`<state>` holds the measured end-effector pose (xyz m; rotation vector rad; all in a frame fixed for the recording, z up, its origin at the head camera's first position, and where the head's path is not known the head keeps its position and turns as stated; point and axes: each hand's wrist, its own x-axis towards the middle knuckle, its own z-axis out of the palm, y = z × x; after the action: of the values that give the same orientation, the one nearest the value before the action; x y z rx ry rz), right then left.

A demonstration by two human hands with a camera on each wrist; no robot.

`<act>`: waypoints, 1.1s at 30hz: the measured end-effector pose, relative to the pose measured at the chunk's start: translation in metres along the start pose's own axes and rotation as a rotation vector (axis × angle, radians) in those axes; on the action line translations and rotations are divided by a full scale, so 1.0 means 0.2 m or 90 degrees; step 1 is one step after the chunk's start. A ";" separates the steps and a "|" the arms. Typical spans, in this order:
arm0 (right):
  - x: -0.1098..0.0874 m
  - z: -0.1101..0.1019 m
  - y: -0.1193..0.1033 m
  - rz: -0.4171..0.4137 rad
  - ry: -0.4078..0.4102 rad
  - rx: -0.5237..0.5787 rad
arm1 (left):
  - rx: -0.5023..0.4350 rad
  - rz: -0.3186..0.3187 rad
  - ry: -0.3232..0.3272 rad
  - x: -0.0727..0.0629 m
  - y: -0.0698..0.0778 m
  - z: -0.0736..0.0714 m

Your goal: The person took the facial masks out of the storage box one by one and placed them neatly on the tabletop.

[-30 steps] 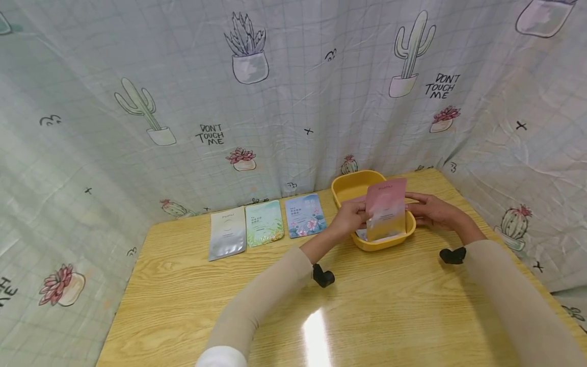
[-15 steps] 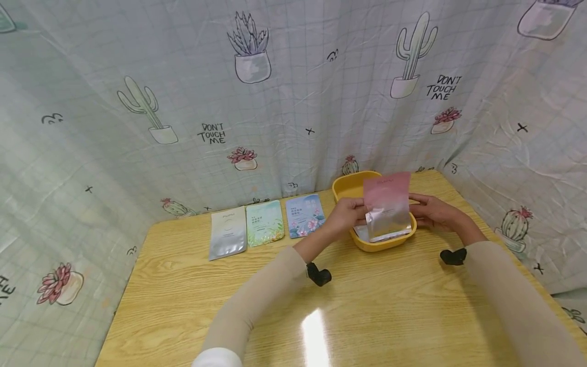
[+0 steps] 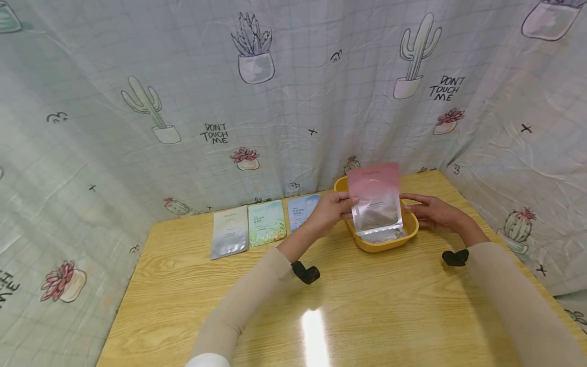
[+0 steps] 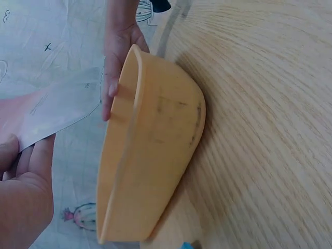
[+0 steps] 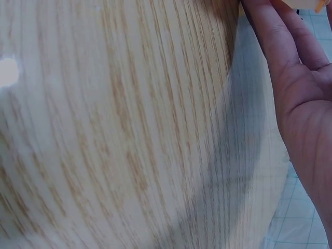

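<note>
In the head view my left hand [image 3: 331,211] pinches a pink-and-silver sachet [image 3: 377,201] by its left edge and holds it upright above a yellow plastic basket [image 3: 372,246]. The left wrist view shows the thumb on the face of the sachet [image 4: 62,106] and the fingers behind it. More silver sachets [image 3: 383,235] lie inside the basket, partly hidden by the held one. My right hand [image 3: 437,213] is at the basket's right rim, its fingers stretched out along it. From the right wrist, straight fingers [image 5: 277,39] show close to the basket.
Three sachets lie in a row left of the basket: a white-and-silver one [image 3: 230,232], a green one [image 3: 266,223] and a blue one [image 3: 300,209], which my left hand partly covers. The wooden table [image 3: 367,306] backs onto a cactus-print curtain [image 3: 293,92].
The pink-and-silver sachet has risen and shifted left with my left hand, uncovering silver sachets in the basket. My right hand has stayed at the basket's right rim.
</note>
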<state>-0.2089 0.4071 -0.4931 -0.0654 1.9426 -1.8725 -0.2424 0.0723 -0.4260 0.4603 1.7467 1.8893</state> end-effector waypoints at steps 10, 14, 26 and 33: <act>0.00 0.00 0.01 0.005 0.010 -0.015 | 0.007 0.006 0.017 -0.07 0.05 -0.10; 0.00 0.00 0.01 -0.001 0.005 -0.003 | 0.008 0.010 0.027 -0.09 0.07 -0.16; 0.00 0.00 -0.01 0.010 0.007 0.003 | 0.029 0.030 0.046 -0.19 0.11 -0.35; 0.00 0.00 0.00 0.008 0.003 0.014 | 0.035 0.016 0.079 -0.25 0.12 -0.45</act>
<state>-0.2088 0.4065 -0.4932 -0.0427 1.9208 -1.8872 -0.2570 -0.0299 -0.4065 0.3945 1.8854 1.9289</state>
